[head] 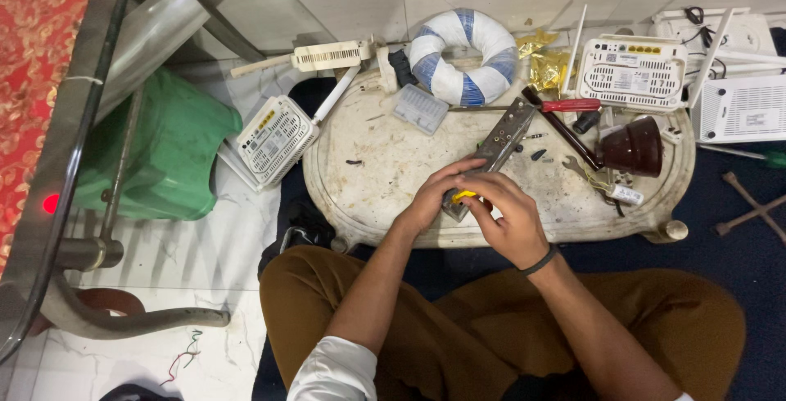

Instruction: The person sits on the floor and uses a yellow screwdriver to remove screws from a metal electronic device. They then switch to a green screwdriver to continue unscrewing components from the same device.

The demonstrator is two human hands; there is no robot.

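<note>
My left hand (434, 196) and my right hand (506, 217) meet over the near edge of a worn white oval tray (385, 163). Together they grip the near end of a long grey metal bar (503, 139) that slants away toward the upper right. A small yellow piece (464, 195) shows between my fingers at that end. My right wrist wears a dark band. I sit cross-legged in brown trousers behind the tray.
A blue-and-white coil (463, 57), a clear plastic parts box (421, 108), a red-handled screwdriver (565, 106), a dark brown cup (632, 149) and small screws lie on the tray. White routers (275, 139) (632, 72) (743, 108) surround it. A green stool (168, 147) stands at left.
</note>
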